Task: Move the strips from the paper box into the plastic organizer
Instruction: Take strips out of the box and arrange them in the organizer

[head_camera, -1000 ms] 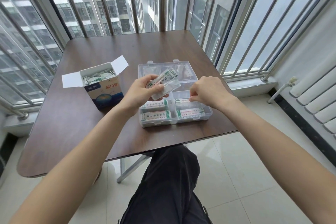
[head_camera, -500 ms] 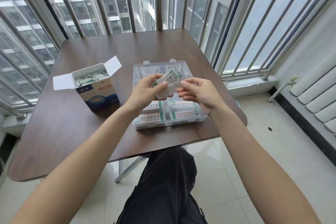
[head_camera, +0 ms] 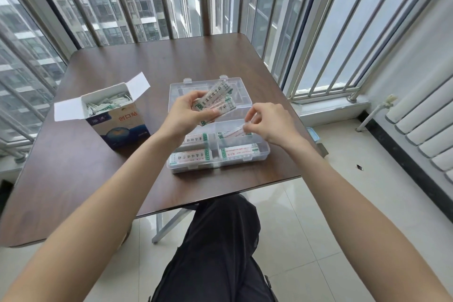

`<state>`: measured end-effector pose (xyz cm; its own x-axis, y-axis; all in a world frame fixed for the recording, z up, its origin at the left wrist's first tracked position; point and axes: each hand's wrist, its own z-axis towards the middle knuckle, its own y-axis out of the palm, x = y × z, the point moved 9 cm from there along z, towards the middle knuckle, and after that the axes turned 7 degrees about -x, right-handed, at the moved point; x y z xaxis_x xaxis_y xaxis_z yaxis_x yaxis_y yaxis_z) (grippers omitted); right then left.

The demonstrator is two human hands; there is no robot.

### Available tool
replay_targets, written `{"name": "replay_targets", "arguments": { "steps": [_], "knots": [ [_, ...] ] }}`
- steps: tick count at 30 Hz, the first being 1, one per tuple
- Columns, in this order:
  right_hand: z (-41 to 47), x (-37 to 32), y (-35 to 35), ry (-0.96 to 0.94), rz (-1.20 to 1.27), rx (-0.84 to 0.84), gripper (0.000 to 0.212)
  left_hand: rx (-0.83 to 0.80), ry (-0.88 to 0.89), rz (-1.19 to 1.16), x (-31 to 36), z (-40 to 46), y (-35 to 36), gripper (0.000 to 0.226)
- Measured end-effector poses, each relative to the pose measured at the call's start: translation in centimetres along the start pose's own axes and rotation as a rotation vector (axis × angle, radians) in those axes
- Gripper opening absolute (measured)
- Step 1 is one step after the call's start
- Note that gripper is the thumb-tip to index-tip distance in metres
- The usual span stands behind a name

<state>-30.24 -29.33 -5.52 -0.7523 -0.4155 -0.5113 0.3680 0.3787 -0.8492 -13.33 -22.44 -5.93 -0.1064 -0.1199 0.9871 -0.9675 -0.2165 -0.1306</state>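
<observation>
Red "创口贴" is printed on the paper box [head_camera: 122,125].

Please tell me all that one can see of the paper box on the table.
The paper box stands upright on the brown table, to the left of the clear plastic organizer and apart from it. Its front is blue and white with red characters and a globe picture. The white top flaps are open and spread outward. Inside, many white strips with green marks lie loosely piled, near the rim. Neither hand touches it.
</observation>
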Motion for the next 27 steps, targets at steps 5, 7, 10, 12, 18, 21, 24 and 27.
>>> {"name": "replay_targets", "arguments": {
  "steps": [5,7,10,12,18,21,24,27],
  "knots": [
    [0.8,-0.2,0.4,0.008,-0.047,-0.023,0.007,-0.023,-0.009,-0.041,-0.5,0.2,0.1,0.039],
    [0.8,-0.4,0.4,-0.003,-0.082,-0.013,0.005,-0.032,-0.013,-0.03,-0.5,0.2,0.0,0.039],
    [0.6,-1.0,0.1,-0.04,-0.183,0.025,0.004,-0.036,-0.022,-0.028,-0.6,0.2,0.0,0.04],
    [0.5,-1.2,-0.1,-0.061,-0.242,0.041,0.006,-0.039,-0.029,-0.024,-0.7,0.3,-0.1,0.04],
    [0.3,-1.9,-0.2,-0.121,-0.384,0.044,0.016,-0.058,-0.039,0.016,-0.9,0.5,0.3,0.044],
    [0.2,-1.3,-1.6,-0.121,-0.264,0.114,0.018,-0.062,-0.037,0.0,-0.9,0.6,0.6,0.046],
    [0.0,-0.6,-2.7,-0.108,0.238,0.139,0.022,-0.091,-0.025,-0.04,-0.5,0.6,1.3,0.049],
    [-0.1,-0.9,-1.4,-0.078,0.512,0.014,0.031,-0.15,-0.007,-0.093,0.0,0.4,2.6,0.048]
  ]
}}
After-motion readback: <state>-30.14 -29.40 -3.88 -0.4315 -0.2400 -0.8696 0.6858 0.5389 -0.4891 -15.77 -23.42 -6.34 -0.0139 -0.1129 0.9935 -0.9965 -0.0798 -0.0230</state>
